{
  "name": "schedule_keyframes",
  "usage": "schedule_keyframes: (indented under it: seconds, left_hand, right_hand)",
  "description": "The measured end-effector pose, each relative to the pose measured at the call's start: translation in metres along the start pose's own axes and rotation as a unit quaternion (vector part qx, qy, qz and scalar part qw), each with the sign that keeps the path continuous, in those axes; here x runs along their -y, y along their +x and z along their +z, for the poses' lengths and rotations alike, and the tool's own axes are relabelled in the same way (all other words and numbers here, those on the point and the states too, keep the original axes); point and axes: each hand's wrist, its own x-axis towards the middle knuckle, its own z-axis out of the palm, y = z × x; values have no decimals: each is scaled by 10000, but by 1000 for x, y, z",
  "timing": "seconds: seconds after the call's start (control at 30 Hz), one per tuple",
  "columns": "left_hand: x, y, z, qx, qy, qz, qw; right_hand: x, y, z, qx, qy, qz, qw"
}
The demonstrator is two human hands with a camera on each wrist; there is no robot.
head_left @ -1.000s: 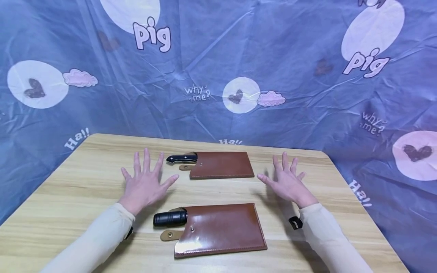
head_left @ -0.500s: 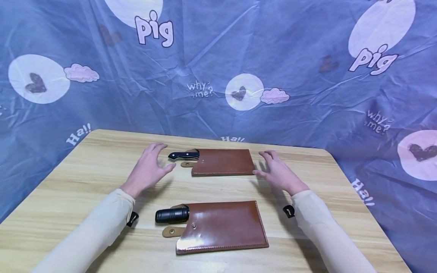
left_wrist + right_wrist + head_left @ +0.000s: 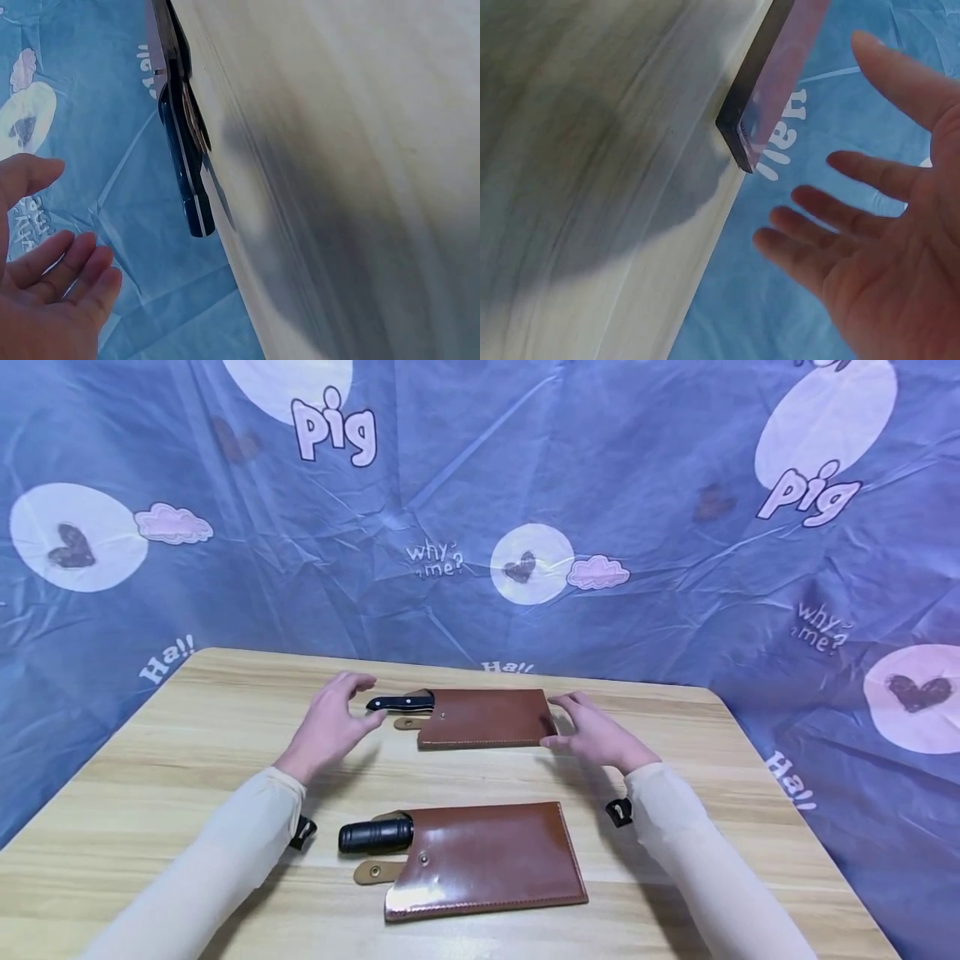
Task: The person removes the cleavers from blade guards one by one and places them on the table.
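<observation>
A brown leather sheath (image 3: 491,718) lies flat toward the back of the table, with a black riveted knife handle (image 3: 401,703) sticking out of its left end. My left hand (image 3: 326,722) hovers beside that handle, thumb and fingers apart and bent. At the sheath's right end is my right hand (image 3: 596,731), its thumb and fingertips close over the corner. In the left wrist view the handle (image 3: 184,157) stands apart from the hand (image 3: 52,292). Neither hand holds anything. A second brown sheath (image 3: 491,860) lies nearer, with a round black handle (image 3: 375,836) at its left.
The light wood-grain table (image 3: 187,735) has rounded far corners. Behind and to the right of it hangs a blue printed cloth (image 3: 450,485). A tan snap strap (image 3: 378,872) extends from the nearer sheath. Black wrist mounts (image 3: 618,812) show under the sleeves.
Both hands have gone from spread-out fingers to bent ones. They have moved inward toward the two ends of the far sheath. Both sheaths stay put.
</observation>
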Motion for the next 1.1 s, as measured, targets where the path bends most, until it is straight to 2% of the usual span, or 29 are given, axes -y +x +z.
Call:
schedule_keyframes:
  seconds: [0.13, 0.27, 0.53, 0.67, 0.97, 1.1]
  left_hand:
    - [-1, 11, 4, 115, 37, 0, 9999]
    - [-2, 21, 8, 252, 49, 113, 9996]
    - [1, 25, 15, 311, -28, 137, 9994]
    - [6, 29, 16, 467, -73, 168, 9987]
    - [18, 36, 13, 1176, -458, -448, 9910]
    - [21, 42, 14, 1320, -374, -421, 9896]
  right_hand:
    - [-3, 6, -1, 72, 165, -270, 9995]
    - [-6, 16, -1, 84, 414, -349, 9985]
    - [-7, 36, 4, 370, 838, -710, 9933]
    - [-9, 41, 5, 394, 970, -745, 9917]
    - [-8, 47, 7, 398, 1176, -574, 9906]
    - [-7, 51, 8, 423, 1120, -517, 9915]
